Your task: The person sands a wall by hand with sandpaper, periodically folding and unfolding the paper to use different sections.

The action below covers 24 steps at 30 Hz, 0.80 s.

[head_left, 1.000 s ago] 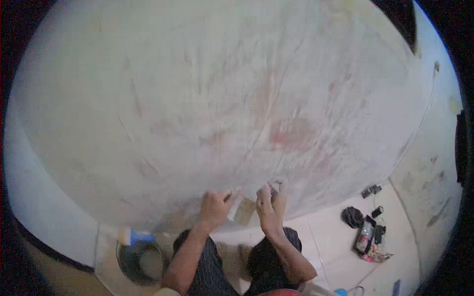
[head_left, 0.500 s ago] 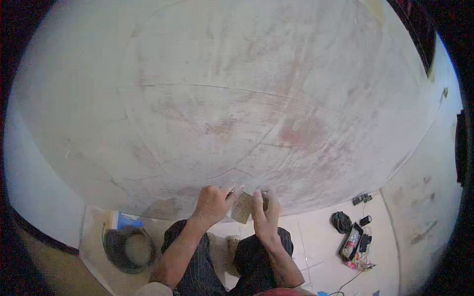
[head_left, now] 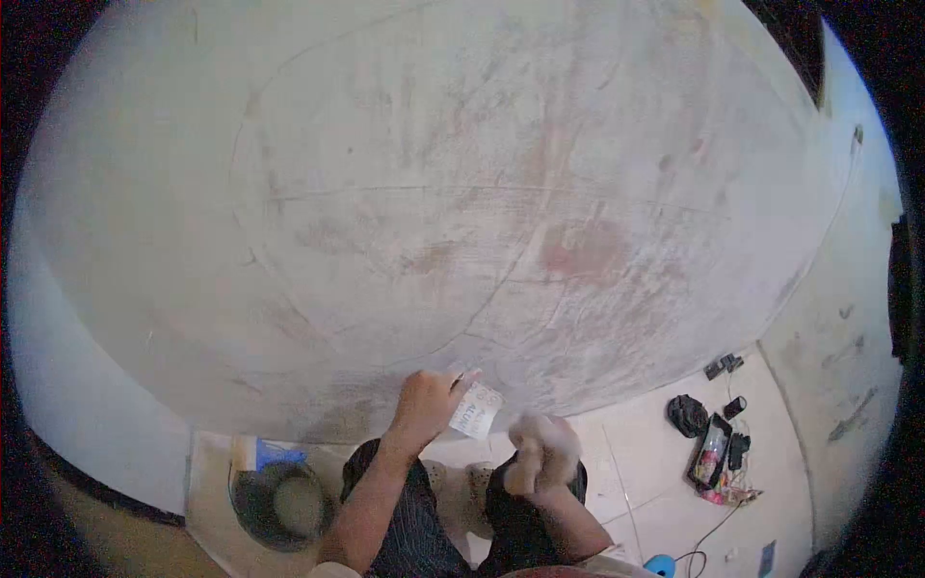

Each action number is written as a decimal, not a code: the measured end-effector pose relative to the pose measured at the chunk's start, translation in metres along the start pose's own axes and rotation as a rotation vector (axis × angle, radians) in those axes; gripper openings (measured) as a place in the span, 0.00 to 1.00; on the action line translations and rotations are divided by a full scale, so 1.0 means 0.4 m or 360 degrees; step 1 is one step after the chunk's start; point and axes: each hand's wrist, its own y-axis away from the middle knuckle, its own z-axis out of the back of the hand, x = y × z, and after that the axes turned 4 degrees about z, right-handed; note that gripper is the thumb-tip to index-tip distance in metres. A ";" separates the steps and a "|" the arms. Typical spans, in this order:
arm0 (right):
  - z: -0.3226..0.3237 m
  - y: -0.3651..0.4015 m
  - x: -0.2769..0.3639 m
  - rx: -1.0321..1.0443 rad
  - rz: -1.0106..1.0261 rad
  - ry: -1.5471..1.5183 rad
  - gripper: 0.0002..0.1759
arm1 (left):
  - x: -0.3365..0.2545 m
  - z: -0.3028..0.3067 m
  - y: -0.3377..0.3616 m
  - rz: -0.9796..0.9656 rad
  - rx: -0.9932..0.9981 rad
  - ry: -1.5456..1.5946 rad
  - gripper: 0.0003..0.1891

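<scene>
A small pale sheet (head_left: 475, 410) with printed letters, like sandpaper backing, hangs from my left hand (head_left: 421, 409), pinched at its upper left corner. To its right, my right hand (head_left: 542, 453) is apart from the sheet, over my right knee, and blurred by motion; whether it holds anything cannot be made out. Both hands are in front of the lower part of a large pale wall (head_left: 434, 222) with reddish and brown scuffed patches and cracks.
A dark bucket (head_left: 284, 506) stands at the lower left beside a blue and white item (head_left: 265, 453). On the tiled floor at the right lie a black bag (head_left: 687, 415), a black tray with items (head_left: 711, 453), a cable and a blue round object (head_left: 660, 564).
My right hand has let go of the sheet and moved down and right. The sheet now shows its printed side instead of its brown one. The view has shifted slightly.
</scene>
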 end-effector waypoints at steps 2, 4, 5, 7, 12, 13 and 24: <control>-0.039 0.034 -0.009 -0.0018 0.0125 0.0594 0.12 | 0.003 -0.008 0.015 -0.0195 -0.0053 -0.0108 0.18; -0.070 0.035 -0.009 -0.0484 -0.0980 -0.0565 0.10 | 0.026 -0.022 0.003 -0.0138 -0.0068 -0.0047 0.19; -0.067 0.015 -0.007 -0.0496 -0.1061 -0.0636 0.10 | 0.025 -0.028 0.005 -0.0070 -0.0069 0.0027 0.20; -0.088 0.042 -0.052 -0.0359 -0.1185 -0.0625 0.09 | 0.019 -0.016 0.021 0.0037 -0.0073 0.0146 0.21; -0.089 0.036 -0.032 -0.0333 -0.1394 -0.0840 0.08 | 0.018 0.024 0.024 0.0173 -0.0074 0.0126 0.23; -0.077 0.019 -0.010 -0.0404 -0.1313 -0.0919 0.09 | 0.021 0.016 0.027 0.0108 -0.0121 0.0081 0.22; -0.097 0.068 -0.099 -0.0220 -0.2035 -0.0865 0.12 | 0.028 -0.017 0.005 -0.0026 -0.0191 0.0164 0.21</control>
